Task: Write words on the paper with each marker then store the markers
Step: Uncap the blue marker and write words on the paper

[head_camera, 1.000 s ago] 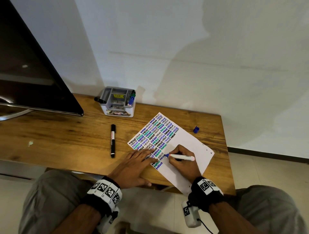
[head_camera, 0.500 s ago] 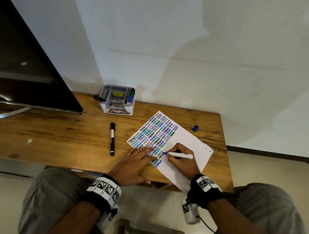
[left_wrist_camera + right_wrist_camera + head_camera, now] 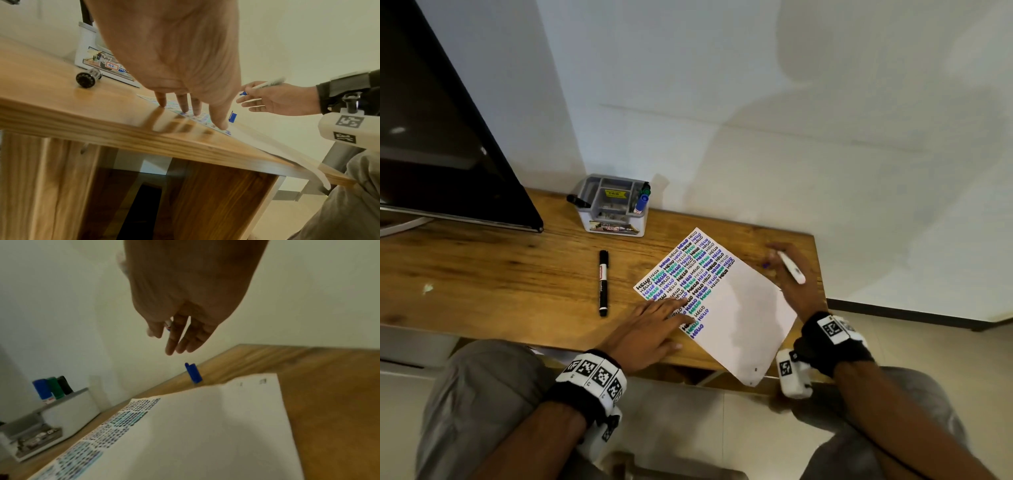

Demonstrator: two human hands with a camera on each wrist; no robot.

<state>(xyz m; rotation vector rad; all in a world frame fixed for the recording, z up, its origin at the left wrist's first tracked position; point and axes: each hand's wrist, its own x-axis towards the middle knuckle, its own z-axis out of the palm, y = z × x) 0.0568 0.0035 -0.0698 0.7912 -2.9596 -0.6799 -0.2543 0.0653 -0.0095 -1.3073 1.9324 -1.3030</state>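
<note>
Spanning wooden desk (image 3: pixel 482 274), white wall (image 3: pixel 791 102) behind

A home room or a small office; which one is unclear. A wooden desk (image 3: pixel 482 274) stands against a plain white wall (image 3: pixel 756 102), bearing a dark screen (image 3: pixel 441 154) and a caddy (image 3: pixel 616 209) beyond the fingers.

You wear black wrist straps (image 3: pixel 825 346) carrying white blocks with black square-pattern tags. White camera housings (image 3: pixel 792 373) hang under both wrists. Your trousers (image 3: pixel 472 404) are grey.
</note>
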